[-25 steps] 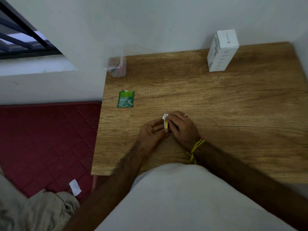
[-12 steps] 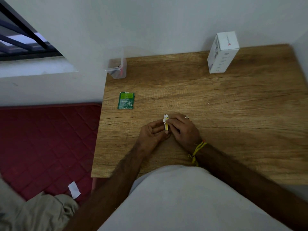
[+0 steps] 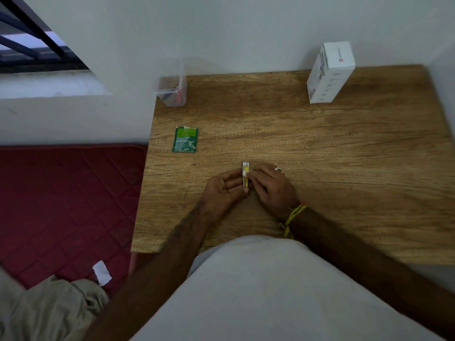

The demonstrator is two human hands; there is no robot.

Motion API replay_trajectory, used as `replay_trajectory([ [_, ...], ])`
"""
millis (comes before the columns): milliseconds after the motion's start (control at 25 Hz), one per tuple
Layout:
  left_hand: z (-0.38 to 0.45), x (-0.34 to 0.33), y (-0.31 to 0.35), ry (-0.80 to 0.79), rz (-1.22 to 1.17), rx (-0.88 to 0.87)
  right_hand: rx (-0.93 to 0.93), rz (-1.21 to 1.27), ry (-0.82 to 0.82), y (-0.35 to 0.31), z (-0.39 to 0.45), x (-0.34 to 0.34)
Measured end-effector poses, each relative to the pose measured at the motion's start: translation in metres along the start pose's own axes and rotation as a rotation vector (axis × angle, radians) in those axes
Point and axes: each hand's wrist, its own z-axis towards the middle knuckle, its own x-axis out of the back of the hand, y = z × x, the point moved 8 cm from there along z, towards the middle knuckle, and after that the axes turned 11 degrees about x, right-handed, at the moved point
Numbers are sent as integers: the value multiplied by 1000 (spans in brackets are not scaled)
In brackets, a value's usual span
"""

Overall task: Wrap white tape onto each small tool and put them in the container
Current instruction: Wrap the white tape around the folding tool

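Near the middle of the wooden surface [image 3: 320, 148], the left hand [image 3: 222, 189] pinches a small yellow tool [image 3: 245, 174] while the right hand [image 3: 272, 184] pinches white tape [image 3: 247, 172] against it; the clear container [image 3: 171, 88] stands far left.

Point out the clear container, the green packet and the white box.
clear container [image 3: 172, 94], head view, on its front wall.
green packet [image 3: 185, 139], head view, on the middle of its face.
white box [image 3: 328, 81], head view, on its side panel.

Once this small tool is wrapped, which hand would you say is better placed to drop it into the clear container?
Probably the left hand: it grips the small tool, and the clear container stands at the table's far-left corner.
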Motion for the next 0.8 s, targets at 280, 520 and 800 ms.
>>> replay_trajectory([
  [280,0,0,0,7,19,7,4,-5,-26,-1,-6,-4],
  [520,-1,1,1,16,41,10,31,0,-25,-3,-11,-7],
  [800,0,0,1,-2,38,20,54,10,-53,-4,-12,-7],
])
